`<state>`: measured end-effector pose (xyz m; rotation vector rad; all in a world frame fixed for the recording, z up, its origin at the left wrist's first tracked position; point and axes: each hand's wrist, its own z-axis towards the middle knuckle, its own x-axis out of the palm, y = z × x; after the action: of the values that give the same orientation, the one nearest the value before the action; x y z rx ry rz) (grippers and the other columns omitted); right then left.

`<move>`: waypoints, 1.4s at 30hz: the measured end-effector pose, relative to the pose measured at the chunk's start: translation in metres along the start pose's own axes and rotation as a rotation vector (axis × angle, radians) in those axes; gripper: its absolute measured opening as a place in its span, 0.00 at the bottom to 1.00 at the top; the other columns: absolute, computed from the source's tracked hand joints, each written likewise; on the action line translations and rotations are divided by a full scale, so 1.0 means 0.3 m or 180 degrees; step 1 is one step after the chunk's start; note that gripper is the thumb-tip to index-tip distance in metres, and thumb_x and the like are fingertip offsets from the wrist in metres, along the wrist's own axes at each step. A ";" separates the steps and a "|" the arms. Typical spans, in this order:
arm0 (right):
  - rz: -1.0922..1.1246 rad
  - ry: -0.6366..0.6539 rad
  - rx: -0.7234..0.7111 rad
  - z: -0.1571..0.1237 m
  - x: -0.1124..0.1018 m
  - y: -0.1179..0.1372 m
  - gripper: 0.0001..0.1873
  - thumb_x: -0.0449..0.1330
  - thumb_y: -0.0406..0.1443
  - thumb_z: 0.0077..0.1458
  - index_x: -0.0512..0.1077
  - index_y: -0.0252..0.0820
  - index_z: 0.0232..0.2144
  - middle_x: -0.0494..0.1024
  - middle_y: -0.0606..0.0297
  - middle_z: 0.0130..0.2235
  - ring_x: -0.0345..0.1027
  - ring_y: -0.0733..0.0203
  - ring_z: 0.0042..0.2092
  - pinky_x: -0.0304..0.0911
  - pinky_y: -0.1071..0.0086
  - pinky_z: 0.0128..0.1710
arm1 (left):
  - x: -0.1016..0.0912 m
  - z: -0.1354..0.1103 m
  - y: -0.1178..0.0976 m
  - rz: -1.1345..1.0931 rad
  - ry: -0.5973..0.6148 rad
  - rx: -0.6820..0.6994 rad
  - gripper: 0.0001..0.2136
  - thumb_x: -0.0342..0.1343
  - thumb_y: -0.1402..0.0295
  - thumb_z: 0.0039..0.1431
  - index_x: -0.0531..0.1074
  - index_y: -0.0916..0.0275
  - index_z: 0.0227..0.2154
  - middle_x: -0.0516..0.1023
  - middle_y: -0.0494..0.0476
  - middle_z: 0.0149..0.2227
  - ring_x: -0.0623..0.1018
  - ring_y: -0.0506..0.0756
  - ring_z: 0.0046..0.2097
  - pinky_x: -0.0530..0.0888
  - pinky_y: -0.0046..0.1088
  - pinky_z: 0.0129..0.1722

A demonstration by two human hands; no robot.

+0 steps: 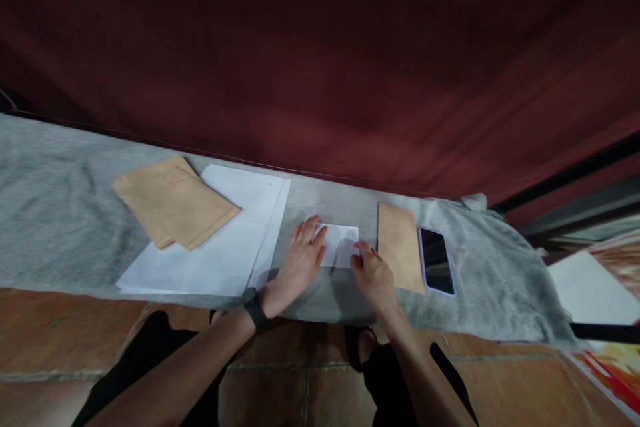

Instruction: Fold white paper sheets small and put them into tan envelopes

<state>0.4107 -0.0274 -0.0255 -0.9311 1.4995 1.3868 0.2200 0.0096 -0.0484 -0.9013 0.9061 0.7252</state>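
Note:
A small white sheet of paper (340, 243), which looks folded, lies flat on the grey cloth between my hands. My left hand (301, 259) rests on its left edge with the fingers stretched out. At the right edge, my right hand (373, 273) has its fingers bent, with the thumb and index finger on the paper's margin. Close beside that hand lies a brown envelope (400, 247). On the left are larger white sheets (220, 260), partly covered by brown envelopes (175, 200).
A phone (437, 261) with a dark screen lies right of the single envelope. Grey cloth (50, 213) covers the narrow work surface. A dark red curtain-like backdrop (300, 67) rises directly behind it. Tiled floor (265, 393) shows below, and a dark bar (607, 332) stands at right.

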 end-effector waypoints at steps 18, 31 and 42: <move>0.0528 0.0012 -0.1325 -0.051 0.169 0.058 0.32 0.37 0.46 0.73 0.51 0.34 0.70 0.52 0.51 0.72 0.43 0.54 0.73 0.46 0.49 0.71 | 0.008 -0.174 -0.069 0.0377 0.0388 0.0574 0.35 0.48 0.59 0.67 0.47 0.75 0.70 0.52 0.72 0.71 0.52 0.61 0.73 0.51 0.43 0.71; -0.0316 -0.0377 -0.1656 -0.061 0.184 -0.008 0.34 0.39 0.45 0.73 0.40 0.34 0.73 0.48 0.48 0.73 0.42 0.50 0.73 0.48 0.49 0.69 | -0.015 -0.196 -0.051 0.0320 0.0477 0.0382 0.39 0.48 0.49 0.66 0.50 0.75 0.69 0.52 0.75 0.71 0.51 0.65 0.73 0.51 0.47 0.70; -0.0517 -0.0732 -0.1448 -0.079 0.177 -0.023 0.39 0.43 0.47 0.71 0.34 0.33 0.73 0.49 0.44 0.72 0.46 0.47 0.72 0.53 0.50 0.67 | -0.027 -0.214 0.004 0.0580 0.0237 0.0230 0.41 0.47 0.45 0.66 0.50 0.76 0.68 0.53 0.78 0.70 0.54 0.66 0.72 0.58 0.46 0.69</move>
<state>0.3963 -0.0500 -0.0777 -1.0969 0.9313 1.6832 0.1935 -0.0479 -0.0623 -0.7928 1.0839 0.8137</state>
